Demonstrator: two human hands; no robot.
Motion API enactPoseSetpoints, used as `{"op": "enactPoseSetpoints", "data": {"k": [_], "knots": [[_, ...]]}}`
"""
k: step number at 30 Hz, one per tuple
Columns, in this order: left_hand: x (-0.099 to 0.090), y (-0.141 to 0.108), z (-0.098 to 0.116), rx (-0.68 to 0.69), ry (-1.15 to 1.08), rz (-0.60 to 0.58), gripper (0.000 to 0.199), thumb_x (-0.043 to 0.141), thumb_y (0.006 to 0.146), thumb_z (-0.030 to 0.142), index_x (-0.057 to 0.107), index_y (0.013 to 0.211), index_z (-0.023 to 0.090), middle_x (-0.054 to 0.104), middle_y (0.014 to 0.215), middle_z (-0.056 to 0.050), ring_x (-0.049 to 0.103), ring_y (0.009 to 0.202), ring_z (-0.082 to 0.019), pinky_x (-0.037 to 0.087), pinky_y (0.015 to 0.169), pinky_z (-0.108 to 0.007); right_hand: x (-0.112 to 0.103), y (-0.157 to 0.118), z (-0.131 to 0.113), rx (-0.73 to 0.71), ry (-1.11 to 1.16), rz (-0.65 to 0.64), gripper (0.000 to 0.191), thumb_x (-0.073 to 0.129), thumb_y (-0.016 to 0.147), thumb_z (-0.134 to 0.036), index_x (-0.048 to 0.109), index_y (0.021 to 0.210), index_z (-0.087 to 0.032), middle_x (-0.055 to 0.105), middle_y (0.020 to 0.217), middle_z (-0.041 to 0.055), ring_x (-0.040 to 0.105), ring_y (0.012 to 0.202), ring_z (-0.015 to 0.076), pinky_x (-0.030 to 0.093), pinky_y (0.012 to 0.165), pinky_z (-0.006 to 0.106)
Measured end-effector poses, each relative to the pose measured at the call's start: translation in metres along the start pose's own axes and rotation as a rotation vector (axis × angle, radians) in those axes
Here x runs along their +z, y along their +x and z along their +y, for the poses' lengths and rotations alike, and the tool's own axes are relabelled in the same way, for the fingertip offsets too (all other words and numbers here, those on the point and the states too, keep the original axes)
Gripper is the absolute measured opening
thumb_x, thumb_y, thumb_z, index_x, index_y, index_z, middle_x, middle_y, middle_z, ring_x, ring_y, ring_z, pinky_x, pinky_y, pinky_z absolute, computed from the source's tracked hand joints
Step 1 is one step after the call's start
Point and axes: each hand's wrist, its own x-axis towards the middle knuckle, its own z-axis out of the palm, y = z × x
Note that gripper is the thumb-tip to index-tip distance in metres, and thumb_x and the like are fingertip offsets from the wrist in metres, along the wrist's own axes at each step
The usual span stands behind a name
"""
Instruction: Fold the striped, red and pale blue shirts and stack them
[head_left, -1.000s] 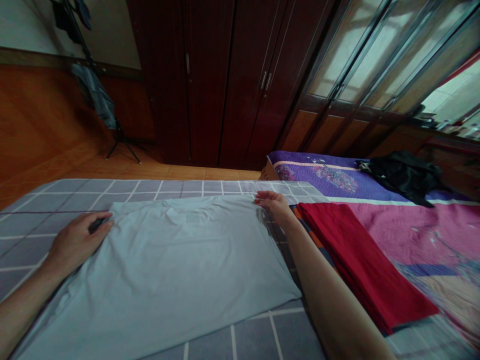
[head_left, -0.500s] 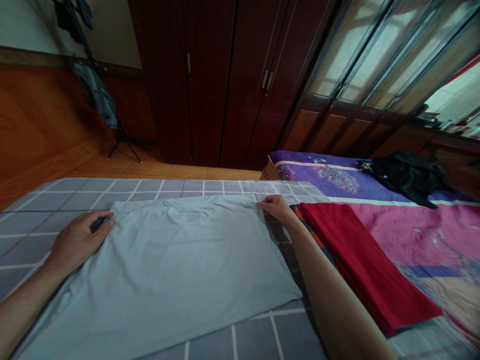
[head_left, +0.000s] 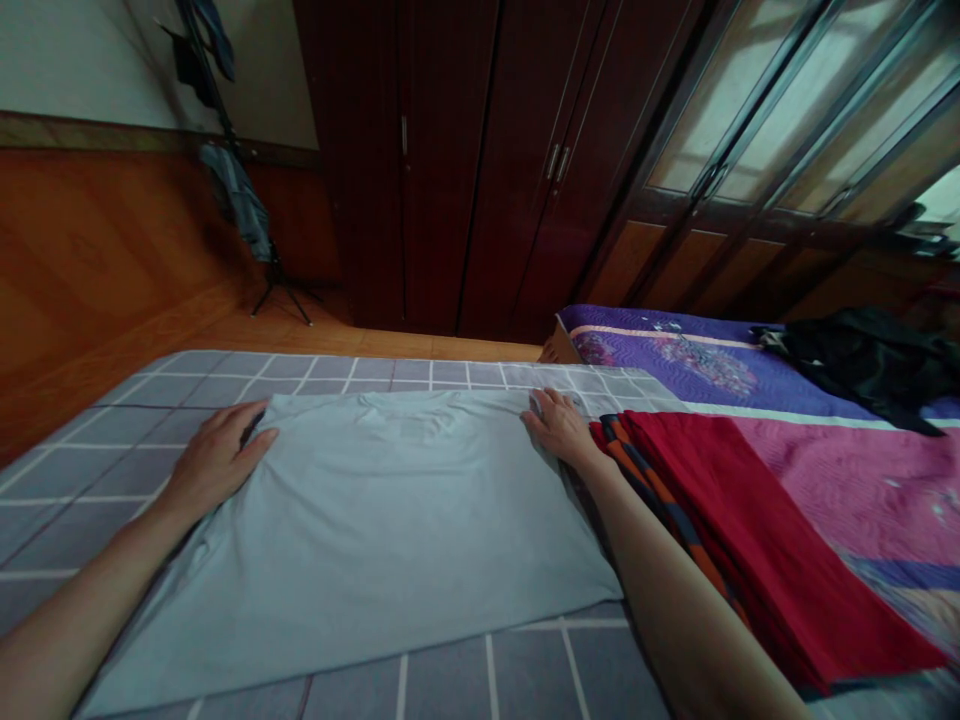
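Note:
A pale grey T-shirt (head_left: 420,520) lies spread on the checked bed sheet, its neckline toward the far side and light wrinkles below it. At its far left corner rests my left hand (head_left: 221,455), fingers stretched out and thumb apart, touching the edge of the cloth. My right hand (head_left: 559,425) lies flat with fingers spread on the far right corner of the shirt. Just right of that forearm is a stack of folded clothes, with a red garment (head_left: 750,530) on top and an orange-and-dark striped one (head_left: 675,510) beside it.
The grey checked sheet (head_left: 82,470) surrounds the shirt. A purple and pink bedspread (head_left: 810,480) extends to the right, with a black garment (head_left: 862,360) on it. Beyond stand a dark wardrobe (head_left: 442,200) and a clothes stand (head_left: 277,275).
My right hand has let go of its pinch on the shirt's corner and now lies flat with spread fingers. The view has shifted left, so everything appears farther right.

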Motion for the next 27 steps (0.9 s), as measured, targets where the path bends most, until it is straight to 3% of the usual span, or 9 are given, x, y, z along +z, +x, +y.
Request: {"op": "enactPoseSetpoints", "data": {"k": [3,6,9,13,16,19,22,24,27], "knots": [[-0.006,-0.001,0.005,-0.099,-0.079,0.045,0.05,0.039,0.085,0.044,0.048,0.124,0.014,0.055,0.125,-0.013,0.049,0.117,-0.025,0.04,0.101,-0.04,-0.012,-0.002,0.005,0.082,0.002,0.017,0.052,0.047,0.089,-0.035,0.047,0.132,-0.006,0.054,0.127,0.0198,0.05,0.117,0.0284,0.036,0.096,0.036],[-0.015,-0.003,0.014,-0.123,-0.133,0.131,0.048,0.042,0.085,0.041,0.05,0.123,0.012,0.055,0.125,-0.015,0.05,0.116,-0.026,0.04,0.1,-0.043,-0.027,-0.017,0.004,0.171,0.025,-0.033,0.051,0.045,0.09,-0.038,0.051,0.129,-0.005,0.063,0.112,0.0177,0.062,0.097,0.0244,0.044,0.08,0.031],[-0.025,-0.003,0.022,-0.091,-0.151,0.169,0.047,0.042,0.086,0.039,0.049,0.124,0.012,0.054,0.127,-0.013,0.049,0.119,-0.025,0.038,0.103,-0.04,-0.038,-0.053,-0.001,0.192,0.044,-0.14,0.043,0.048,0.087,-0.038,0.06,0.117,-0.009,0.069,0.091,0.0102,0.065,0.079,0.0195,0.044,0.068,0.026],[-0.04,-0.002,0.03,-0.052,-0.205,0.175,0.049,0.044,0.085,0.04,0.05,0.126,0.015,0.056,0.127,-0.012,0.051,0.119,-0.024,0.04,0.103,-0.037,-0.047,-0.115,-0.008,0.238,-0.02,-0.237,0.033,0.056,0.081,-0.045,0.068,0.092,-0.016,0.068,0.076,0.0067,0.064,0.07,0.0207,0.04,0.06,0.026],[-0.05,-0.014,0.036,0.024,-0.25,0.105,0.049,0.045,0.085,0.039,0.05,0.127,0.015,0.058,0.125,-0.012,0.054,0.116,-0.025,0.042,0.1,-0.039,-0.053,-0.147,-0.008,0.32,-0.078,-0.289,0.034,0.058,0.076,-0.053,0.066,0.078,-0.02,0.065,0.071,0.0053,0.063,0.068,0.0217,0.038,0.057,0.027],[-0.052,-0.044,0.039,0.273,-0.201,-0.095,0.049,0.05,0.085,0.04,0.052,0.129,0.019,0.053,0.133,-0.011,0.048,0.124,-0.026,0.037,0.105,-0.041,-0.056,-0.157,-0.008,0.35,-0.017,-0.319,0.028,0.063,0.07,-0.047,0.061,0.064,-0.02,0.059,0.06,0.002,0.06,0.06,0.0187,0.036,0.054,0.026],[-0.048,-0.074,0.037,0.349,-0.178,-0.209,0.045,0.05,0.087,0.04,0.054,0.128,0.022,0.048,0.14,-0.011,0.042,0.129,-0.027,0.034,0.108,-0.044,-0.055,-0.153,-0.009,0.403,0.174,-0.334,0.029,0.067,0.064,-0.038,0.05,0.049,-0.02,0.047,0.048,-0.0016,0.051,0.049,0.0144,0.034,0.048,0.025],[-0.046,-0.086,0.033,0.27,-0.248,-0.144,0.044,0.047,0.089,0.04,0.054,0.128,0.02,0.048,0.138,-0.012,0.044,0.128,-0.027,0.035,0.108,-0.044,-0.054,-0.151,-0.012,0.498,0.461,-0.357,0.029,0.068,0.061,-0.036,0.047,0.05,-0.02,0.044,0.046,-0.0031,0.048,0.046,0.0127,0.036,0.045,0.024],[-0.049,-0.088,0.028,0.167,-0.428,0.016,0.043,0.047,0.088,0.042,0.056,0.123,0.018,0.055,0.129,-0.012,0.049,0.122,-0.025,0.038,0.105,-0.042,-0.05,-0.155,-0.02,0.678,0.941,-0.365,0.026,0.074,0.058,-0.033,0.054,0.066,-0.019,0.054,0.057,-0.0017,0.054,0.049,0.0138,0.044,0.046,0.025]]}}
